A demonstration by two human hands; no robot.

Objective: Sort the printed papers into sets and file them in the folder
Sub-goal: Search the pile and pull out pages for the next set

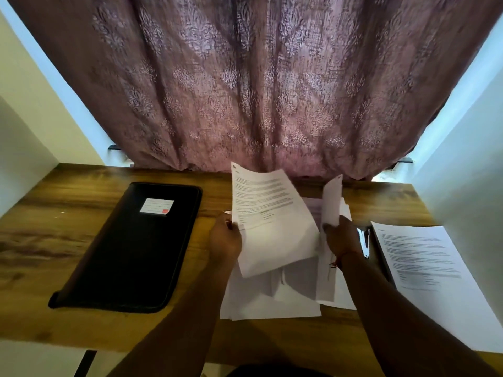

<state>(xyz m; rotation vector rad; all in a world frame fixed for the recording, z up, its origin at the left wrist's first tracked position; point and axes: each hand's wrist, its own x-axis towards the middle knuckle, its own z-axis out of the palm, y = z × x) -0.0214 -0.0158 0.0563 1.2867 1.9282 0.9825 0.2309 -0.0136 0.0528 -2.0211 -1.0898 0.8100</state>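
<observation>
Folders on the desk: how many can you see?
1. A closed black folder lies flat on the desk's left side, left of the loose papers. Papers could hide another.

folder (130, 248) sits left of the loose paper pile (272, 303), stapler (364, 240) and another stack (424, 273) to its right

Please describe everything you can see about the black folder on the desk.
The black folder lies flat and closed on the left part of the wooden desk, turned slightly at an angle. It looks like dark leather or a similar material, with rounded corners and a raised edge around it. A white label with faint lines and a small red mark sits on its cover near the far end. Neither hand touches it, and no paper lies on it.
</observation>
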